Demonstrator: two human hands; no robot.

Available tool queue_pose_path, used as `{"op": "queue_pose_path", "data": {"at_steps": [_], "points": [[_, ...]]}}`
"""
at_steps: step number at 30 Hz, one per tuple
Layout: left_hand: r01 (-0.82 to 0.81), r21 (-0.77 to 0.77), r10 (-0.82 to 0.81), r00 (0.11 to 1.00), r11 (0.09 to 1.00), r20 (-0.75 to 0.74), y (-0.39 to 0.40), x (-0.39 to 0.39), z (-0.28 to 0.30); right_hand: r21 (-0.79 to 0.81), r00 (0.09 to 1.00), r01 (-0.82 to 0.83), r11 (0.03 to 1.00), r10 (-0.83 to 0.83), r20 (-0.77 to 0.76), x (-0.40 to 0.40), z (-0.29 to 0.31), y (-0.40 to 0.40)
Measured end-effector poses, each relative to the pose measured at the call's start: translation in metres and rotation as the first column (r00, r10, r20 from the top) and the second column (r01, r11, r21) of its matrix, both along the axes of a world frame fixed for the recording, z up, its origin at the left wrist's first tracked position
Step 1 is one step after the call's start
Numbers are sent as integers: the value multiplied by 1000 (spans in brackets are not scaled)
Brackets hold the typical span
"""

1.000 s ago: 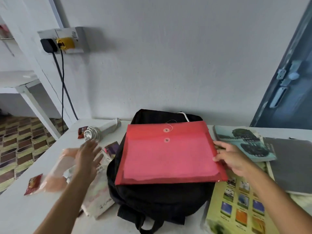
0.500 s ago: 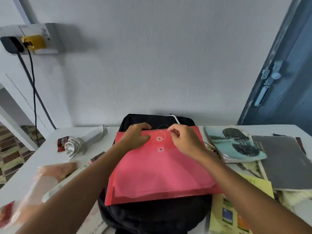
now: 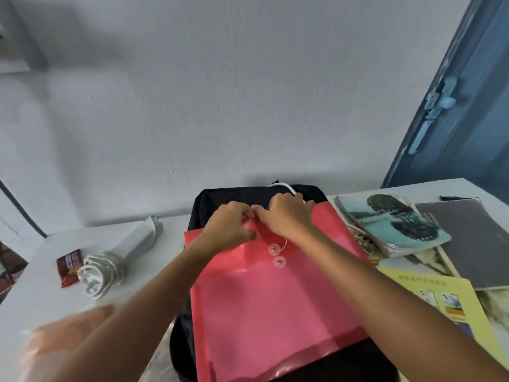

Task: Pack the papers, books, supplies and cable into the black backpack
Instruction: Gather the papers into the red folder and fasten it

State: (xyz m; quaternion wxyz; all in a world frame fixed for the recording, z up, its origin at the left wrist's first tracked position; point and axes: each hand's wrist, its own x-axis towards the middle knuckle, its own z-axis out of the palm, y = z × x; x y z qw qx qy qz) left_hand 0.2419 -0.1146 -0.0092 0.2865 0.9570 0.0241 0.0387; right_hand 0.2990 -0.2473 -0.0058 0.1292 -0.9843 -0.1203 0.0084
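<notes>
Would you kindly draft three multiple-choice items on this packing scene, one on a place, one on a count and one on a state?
1. Where does the red envelope lie?
A. On the black backpack
B. Under the grey folder
C. On the floor

2. How many round clasp discs show on its flap?
A. One
B. Two
C. Four

3. What are the hands doing?
A. Resting flat on the table
B. Lifting a book
C. Pinching at the flap's top edge

Answers:
1 A, black fabric shows beyond the envelope above and below.
2 B, two discs sit one above the other.
3 C, the left hand and right hand meet there with fingers curled.
</notes>
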Motion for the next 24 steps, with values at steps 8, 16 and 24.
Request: {"op": "queue_pose_path", "data": {"at_steps": [8, 16, 24], "points": [[50, 21, -51, 996, 999, 70, 3, -8, 1, 569, 932, 117, 814, 107, -346, 8, 37, 9], [44, -22, -46, 997, 999, -67, 24, -2, -20, 855, 927, 286, 433, 100, -361, 0, 66, -65], [53, -16, -54, 996, 998, -77, 25, 6, -32, 392, 873, 458, 798, -487, -28, -2, 9, -169]]}}
